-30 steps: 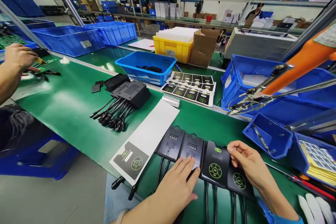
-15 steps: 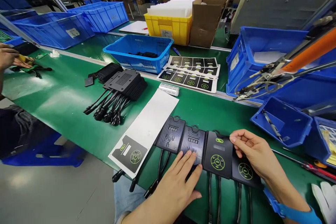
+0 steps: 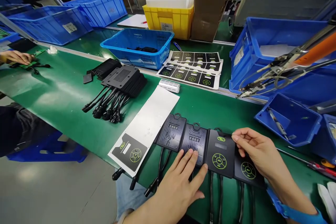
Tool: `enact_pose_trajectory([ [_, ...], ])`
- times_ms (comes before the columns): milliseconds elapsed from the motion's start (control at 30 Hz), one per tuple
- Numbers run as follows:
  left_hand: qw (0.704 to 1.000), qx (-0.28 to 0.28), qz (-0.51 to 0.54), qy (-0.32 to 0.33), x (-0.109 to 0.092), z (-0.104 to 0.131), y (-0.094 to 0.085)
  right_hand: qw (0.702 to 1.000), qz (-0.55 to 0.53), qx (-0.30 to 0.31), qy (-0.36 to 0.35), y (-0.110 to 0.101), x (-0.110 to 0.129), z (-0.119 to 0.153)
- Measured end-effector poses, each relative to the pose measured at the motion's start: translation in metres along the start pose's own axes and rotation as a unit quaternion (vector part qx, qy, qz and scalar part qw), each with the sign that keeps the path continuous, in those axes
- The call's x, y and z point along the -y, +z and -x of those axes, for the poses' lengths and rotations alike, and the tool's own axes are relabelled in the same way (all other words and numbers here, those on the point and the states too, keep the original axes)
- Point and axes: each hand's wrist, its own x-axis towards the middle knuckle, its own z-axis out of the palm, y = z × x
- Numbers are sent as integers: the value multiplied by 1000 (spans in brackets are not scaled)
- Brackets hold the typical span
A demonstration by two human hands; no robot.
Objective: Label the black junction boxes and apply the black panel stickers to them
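Note:
Four black controller boxes lie in a row at the front of the bench, cables toward me. Two bare ones, the left controller [image 3: 172, 133] and the second controller [image 3: 194, 141], show digit displays. A black label sticker [image 3: 219, 150] with green button marks covers the third; the fourth labelled controller [image 3: 248, 169] is partly under my right hand. My left hand [image 3: 181, 178] lies with fingers spread, fingertips on the second box and index finger by the third's edge. With thumb and fingertips, my right hand [image 3: 252, 147] pinches the sticker's upper right corner. A white backing sheet [image 3: 154, 112] bears one label.
Stacked controllers [image 3: 123, 78] with cables lie left of a silver roll [image 3: 169, 85]. Label sheets [image 3: 191, 70] lie beside a blue basket [image 3: 136, 47]. Blue bins [image 3: 286, 122] and an orange-handled tool [image 3: 317, 50] stand right. A co-worker's hand [image 3: 18, 56] is far left.
The view has shifted slightly. Both my hands keep nearly the same places on the controllers. The co-worker's hand at the far left has moved over a circuit board.

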Motion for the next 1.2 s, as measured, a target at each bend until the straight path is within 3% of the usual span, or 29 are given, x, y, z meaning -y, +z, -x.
enact_pose_trajectory([
  [300,1000,17,-7,12,2,0,-3,998,41,-41,-23,8,8,2],
  [1200,1000,25,4,4,2,0,-1,994,100,-39,-26,12,13,1],
])
